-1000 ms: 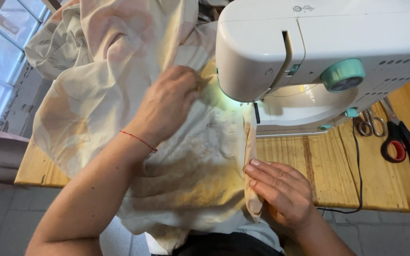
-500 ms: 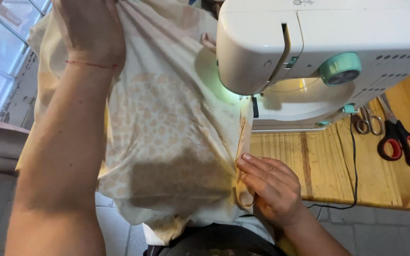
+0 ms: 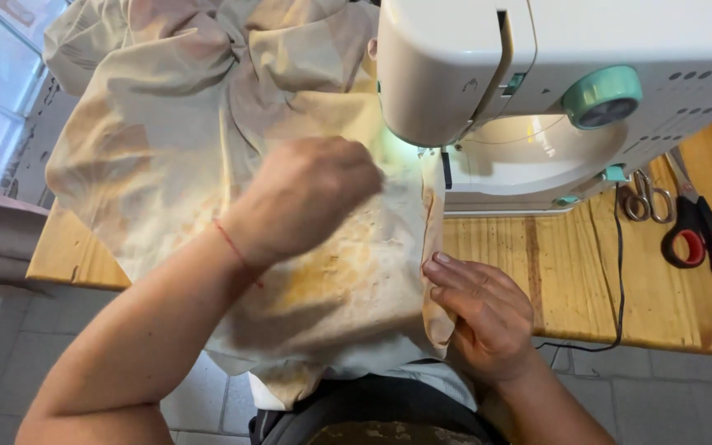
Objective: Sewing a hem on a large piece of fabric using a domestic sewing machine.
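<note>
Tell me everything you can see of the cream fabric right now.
The cream fabric is thin, soft-looking cloth with faint yellowish blotches, crumpled and bunched at the far end. It drapes over the wooden table and its near edge, running under the sewing machine. The left hand rests on top; the right hand presses its folded right edge.

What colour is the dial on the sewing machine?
The dial is mint green, seen in the head view.

Cream patterned fabric (image 3: 208, 156), crumpled, spread over the table edge, right hem folded beside the sewing machine (image 3: 537, 91)
</note>
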